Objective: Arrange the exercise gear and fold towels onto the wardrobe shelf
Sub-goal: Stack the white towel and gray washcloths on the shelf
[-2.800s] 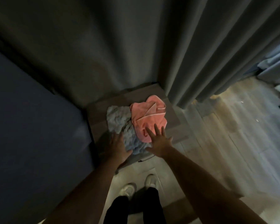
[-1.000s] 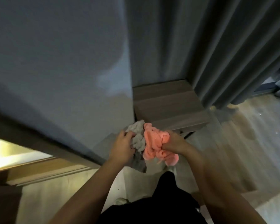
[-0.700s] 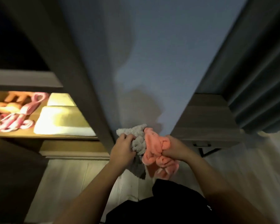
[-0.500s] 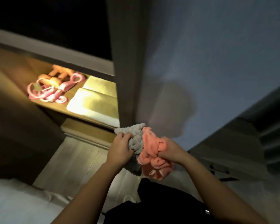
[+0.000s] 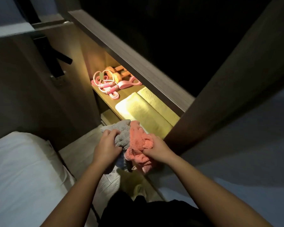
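Standing before an open wardrobe, a person holds two crumpled towels just in front of its lit shelf. At far left lies the white bedding [image 5: 20,169] of a bed, with a dark door [image 5: 15,82] and its black handle [image 5: 56,59] above it. On the left part of the wardrobe shelf [image 5: 126,92], a pink skipping rope [image 5: 105,85] lies coiled, with orange dumbbells [image 5: 116,73] behind it and a pink loop-shaped exerciser [image 5: 128,83] just beside them. A pale folded towel [image 5: 134,112] lies on the right part of the same shelf, a second folded towel [image 5: 156,102] touching it along its long edge. Below them, the left hand [image 5: 107,145] grips a grey towel [image 5: 121,133], fingers curled over its bunched top. Pressed against it is a coral towel [image 5: 139,143], clamped in the right hand [image 5: 157,148], whose fingers close around a gathered fold. Loose ends of both hang toward the wood-look floor [image 5: 82,149]. A dark upright wardrobe panel [image 5: 228,82] rises at right.
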